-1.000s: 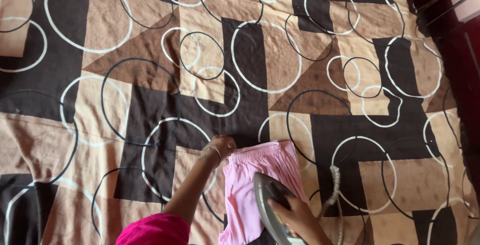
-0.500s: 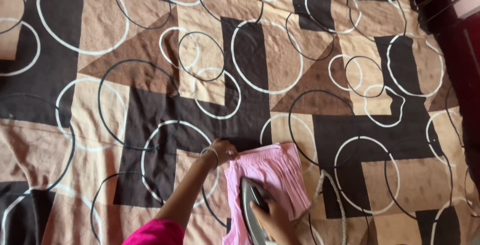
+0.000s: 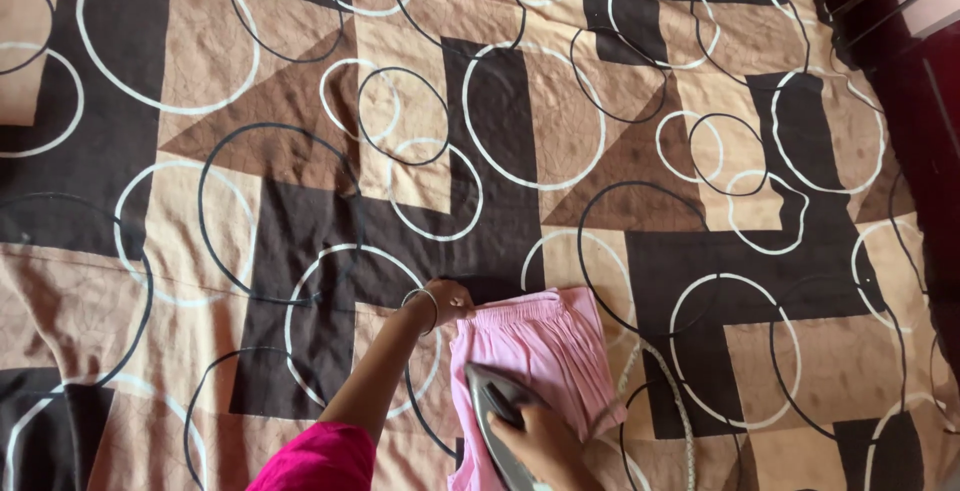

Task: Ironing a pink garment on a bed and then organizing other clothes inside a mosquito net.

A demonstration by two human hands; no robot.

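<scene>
- The bed cover (image 3: 620, 151) fills nearly everything I see: brown, tan and near-black blocks crossed by white and dark rings, spread flat under my work.
- Along the far right runs a dark red strip (image 3: 925, 101) beside the cover; I cannot tell what it is.
- The pink garment (image 3: 545, 341) lies on the cover near the bottom centre, its gathered waistband at the top edge and its length running down out of view.
- My left arm comes up from the bottom in a bright pink sleeve (image 3: 305, 461), with a thin bangle (image 3: 428, 303) at the wrist.
- The iron (image 3: 495, 416) rests on the lower left part of the garment, nose pointing up toward the waistband.
- Its pale cord (image 3: 640, 371) trails on the cover just to the right of the garment.
- My right hand (image 3: 545, 441) is wrapped around the iron's handle, fingers closed on it.
- My left hand (image 3: 450, 301) is closed on the garment's top left corner, pinching the waistband there and holding it against the cover.
</scene>
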